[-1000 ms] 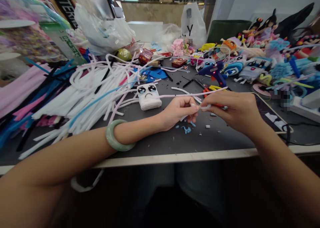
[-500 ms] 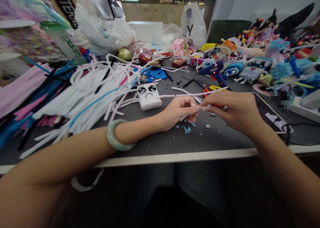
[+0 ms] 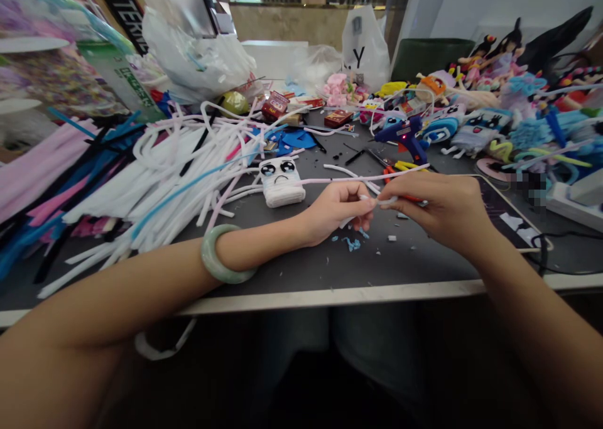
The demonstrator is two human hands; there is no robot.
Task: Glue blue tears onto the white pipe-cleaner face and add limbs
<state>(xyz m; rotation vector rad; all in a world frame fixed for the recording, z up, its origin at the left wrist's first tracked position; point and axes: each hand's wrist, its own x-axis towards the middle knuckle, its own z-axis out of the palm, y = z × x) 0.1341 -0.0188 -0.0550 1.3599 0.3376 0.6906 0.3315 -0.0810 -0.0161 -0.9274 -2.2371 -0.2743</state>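
Observation:
Both hands meet above the front of the table, pinching one short white pipe cleaner [image 3: 387,201]. My left hand [image 3: 340,210] is closed on its one end, with a jade-green bangle on that wrist. Fingertips of my right hand [image 3: 431,206] grip the other end, a short way apart from the left thumb. Left of the hands stands a white plush-looking block with a sad face [image 3: 282,184]. A long pale pink pipe cleaner [image 3: 330,179] runs from beside it to behind the right hand. Blue fuzz scraps [image 3: 352,244] lie below the fingers.
A big heap of white pipe cleaners [image 3: 188,171] covers the left side. Beyond my right hand are a blue glue gun [image 3: 402,137] with a lit red light and orange-handled pliers [image 3: 389,173]. Finished dolls [image 3: 485,127] crowd the right back. A tablet-like panel [image 3: 511,218] lies at right.

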